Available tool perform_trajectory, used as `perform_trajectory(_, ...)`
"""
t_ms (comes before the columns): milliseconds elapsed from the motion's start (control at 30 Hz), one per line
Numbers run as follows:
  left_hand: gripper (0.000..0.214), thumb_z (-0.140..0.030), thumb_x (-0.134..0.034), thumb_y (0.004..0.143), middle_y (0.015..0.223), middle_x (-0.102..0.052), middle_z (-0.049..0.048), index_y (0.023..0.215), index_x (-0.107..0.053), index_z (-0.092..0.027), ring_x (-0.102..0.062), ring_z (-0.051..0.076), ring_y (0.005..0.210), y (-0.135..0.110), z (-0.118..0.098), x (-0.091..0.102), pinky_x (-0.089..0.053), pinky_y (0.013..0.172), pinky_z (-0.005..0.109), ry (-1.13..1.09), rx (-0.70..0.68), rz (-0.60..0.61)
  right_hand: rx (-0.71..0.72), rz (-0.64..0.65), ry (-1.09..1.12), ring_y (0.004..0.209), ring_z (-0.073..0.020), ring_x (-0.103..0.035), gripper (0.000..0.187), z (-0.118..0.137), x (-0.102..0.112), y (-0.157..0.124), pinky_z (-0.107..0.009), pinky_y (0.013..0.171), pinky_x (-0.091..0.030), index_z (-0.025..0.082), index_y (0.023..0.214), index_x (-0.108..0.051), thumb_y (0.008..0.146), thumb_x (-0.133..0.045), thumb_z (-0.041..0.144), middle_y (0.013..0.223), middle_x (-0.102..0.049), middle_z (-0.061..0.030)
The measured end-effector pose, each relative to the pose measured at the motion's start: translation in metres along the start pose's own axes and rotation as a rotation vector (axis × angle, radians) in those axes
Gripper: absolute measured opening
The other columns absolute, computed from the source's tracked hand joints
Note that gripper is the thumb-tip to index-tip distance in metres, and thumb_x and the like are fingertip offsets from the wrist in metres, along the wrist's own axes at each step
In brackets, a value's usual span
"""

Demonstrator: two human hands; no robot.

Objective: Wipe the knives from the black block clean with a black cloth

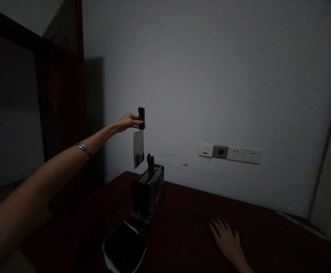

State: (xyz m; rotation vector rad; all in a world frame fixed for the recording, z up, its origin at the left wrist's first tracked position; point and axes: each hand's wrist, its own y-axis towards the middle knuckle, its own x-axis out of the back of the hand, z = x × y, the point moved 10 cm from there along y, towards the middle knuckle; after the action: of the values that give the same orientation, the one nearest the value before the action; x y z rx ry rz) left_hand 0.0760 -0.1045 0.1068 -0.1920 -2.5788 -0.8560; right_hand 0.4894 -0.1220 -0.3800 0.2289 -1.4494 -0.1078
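Observation:
My left hand (131, 121) is closed around the black handle of a cleaver (138, 148), its broad metal blade hanging downward. Just below and to the right of the blade stands a dark knife block (148, 189) with slots in its top. Black knife handles (150, 164) stick up from the block. On the dark red table, to the right of the block, my right hand (226, 239) lies flat with its fingers spread, holding nothing.
A dark object with a pale rim (125, 248) lies in front of the block; its kind is unclear. Wall sockets (236, 154) sit on the grey wall behind the table (188, 212). A dark wooden door frame (78, 83) rises at the left.

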Motion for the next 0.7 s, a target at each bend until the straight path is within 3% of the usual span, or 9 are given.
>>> perform_trajectory(200, 0.024, -0.018, -0.067, 0.07, 0.085, -0.066, 0.0136, 0.088, -0.066, -0.003, -0.063, 0.023, 0.086, -0.008, -0.043, -0.011, -0.043, 0.089, 0.045, 0.024, -0.042, 0.041, -0.035, 0.012, 0.017, 0.13, -0.0328, -0.025, 0.049, 0.005, 0.006, -0.004, -0.061, 0.098, -0.02, 0.025, 0.128, -0.045, 0.086, -0.024, 0.038, 0.14, -0.036, -0.004)
perform_trajectory(300, 0.023, -0.016, -0.065, 0.072, 0.085, -0.066, 0.0134, 0.09, -0.065, -0.001, -0.062, 0.025, 0.091, -0.014, -0.06, -0.028, -0.044, 0.088, 0.044, 0.011, -0.06, 0.053, -0.088, 0.029, 0.1, 0.13, -0.0316, -0.026, 0.05, 0.002, 0.014, -0.004, -0.061, 0.1, -0.018, 0.025, 0.126, -0.047, 0.085, -0.025, 0.043, 0.14, -0.037, -0.0032)
perform_trajectory(400, 0.023, -0.017, -0.064, 0.073, 0.085, -0.066, 0.0127, 0.09, -0.065, -0.001, -0.062, 0.025, 0.091, -0.018, -0.072, -0.053, -0.045, 0.087, 0.043, -0.024, -0.096, 0.084, -0.129, 0.065, 0.348, 0.127, -0.0289, -0.032, 0.047, -0.005, 0.03, 0.001, -0.057, 0.101, -0.021, 0.021, 0.118, -0.054, 0.085, -0.028, 0.042, 0.134, -0.045, -0.0061)
perform_trajectory(500, 0.026, -0.019, -0.065, 0.072, 0.086, -0.066, 0.0118, 0.092, -0.065, -0.002, -0.061, 0.025, 0.091, -0.024, -0.077, -0.084, -0.045, 0.086, 0.043, -0.071, -0.12, 0.115, -0.186, 0.112, 0.819, 0.117, -0.0256, -0.047, 0.042, -0.013, 0.057, 0.006, -0.044, 0.097, -0.035, 0.011, 0.11, -0.057, 0.082, -0.038, 0.036, 0.121, -0.056, -0.0157)
perform_trajectory(567, 0.029, -0.02, -0.067, 0.071, 0.087, -0.066, 0.0118, 0.094, -0.065, -0.003, -0.061, 0.026, 0.092, -0.029, -0.075, -0.108, -0.046, 0.086, 0.043, -0.11, -0.121, 0.141, -0.222, 0.136, 0.931, 0.099, -0.0236, -0.06, 0.045, -0.017, 0.084, 0.005, -0.04, 0.083, -0.047, 0.011, 0.111, -0.054, 0.084, -0.034, 0.041, 0.109, -0.062, -0.0159)
perform_trajectory(633, 0.033, -0.023, -0.069, 0.068, 0.089, -0.066, 0.0123, 0.095, -0.065, -0.004, -0.061, 0.026, 0.09, -0.034, -0.069, -0.136, -0.046, 0.086, 0.043, -0.164, -0.116, 0.175, -0.256, 0.199, 1.29, 0.089, -0.021, -0.064, 0.042, -0.012, 0.112, -0.002, -0.039, 0.076, -0.051, 0.013, 0.113, -0.05, 0.083, -0.041, 0.041, 0.108, -0.062, -0.0156)
perform_trajectory(700, 0.035, -0.024, -0.071, 0.066, 0.09, -0.067, 0.0128, 0.095, -0.065, -0.005, -0.062, 0.025, 0.088, -0.039, -0.061, -0.166, -0.047, 0.085, 0.042, -0.224, -0.104, 0.206, -0.238, 0.219, 1.487, 0.083, -0.0178, -0.065, 0.037, -0.004, 0.15, -0.009, -0.036, 0.075, -0.051, 0.012, 0.112, -0.05, 0.082, -0.045, 0.034, 0.107, -0.063, -0.0154)
